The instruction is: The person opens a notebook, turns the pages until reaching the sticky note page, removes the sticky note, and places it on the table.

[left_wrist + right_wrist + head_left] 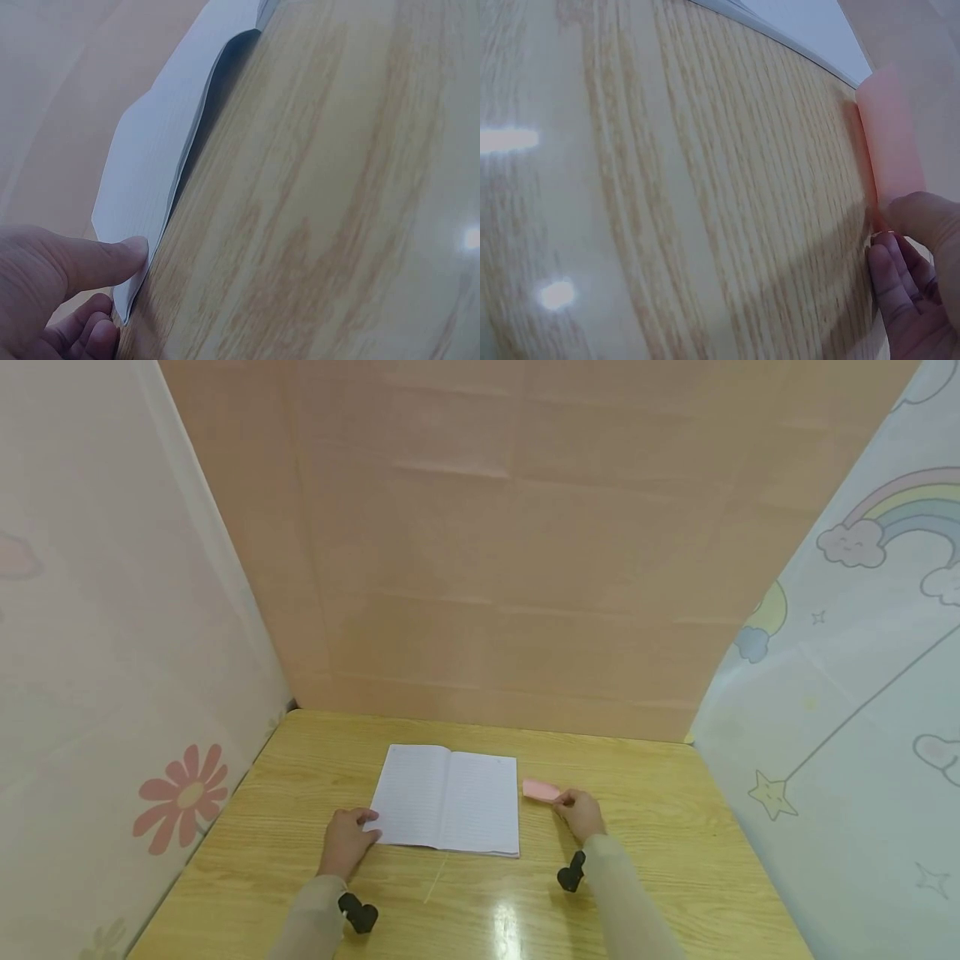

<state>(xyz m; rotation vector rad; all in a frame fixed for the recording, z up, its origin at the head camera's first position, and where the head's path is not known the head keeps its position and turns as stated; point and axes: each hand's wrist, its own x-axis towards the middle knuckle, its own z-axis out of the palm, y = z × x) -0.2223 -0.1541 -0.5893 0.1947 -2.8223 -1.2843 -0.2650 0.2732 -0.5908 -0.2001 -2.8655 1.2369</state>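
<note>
Low and left of centre in the head view, the left hand (347, 841) rests on the wooden worktop (660, 827) at the near left corner of the open notebook (448, 798). The left wrist view shows the thumb (105, 259) lying on the edge of the ruled page with the other fingers tucked beneath it, so the hand appears to pinch that corner lightly, the page lifted a little off the worktop. The notebook lies open and flat in the lower middle of the frame, both pages blank but for their lines.

Just right of the notebook's far right corner is a small pink slip of paper (542, 790), apart from the page edge. The right hand (579, 812) has its fingers (900, 281) curled together on the slip's near end; in the right wrist view the slip stands up from the wood.

As I judge it, the step in hand is picking up the pink slip while steadying the notebook. Bringing the slip leftward over the page would need a firm pinch.
</note>
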